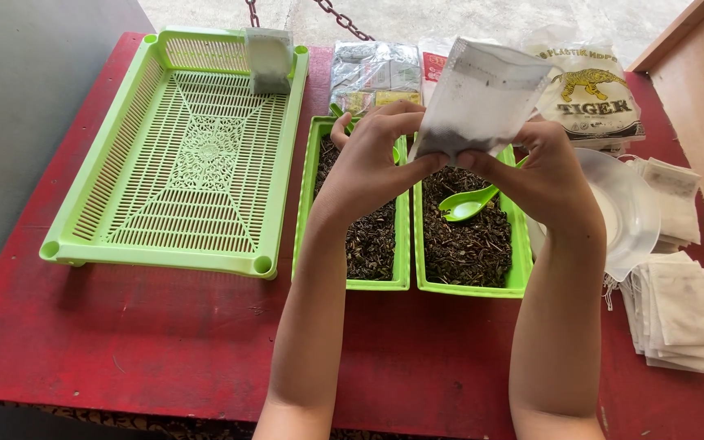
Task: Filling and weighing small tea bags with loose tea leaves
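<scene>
Red table point(165, 342) with green trays point(205, 155), stacked sachets point(682, 314)

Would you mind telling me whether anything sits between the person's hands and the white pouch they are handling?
Nothing visible does. The left hand and right hand both pinch the white pouch directly at its lower edge, above the two narrow green trays of dark leaves.

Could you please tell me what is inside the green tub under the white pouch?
The right tub holds dark dried leaves and a green spoon lying on them. Both hands and the pouch cover its far end, so that part is unseen.
</scene>
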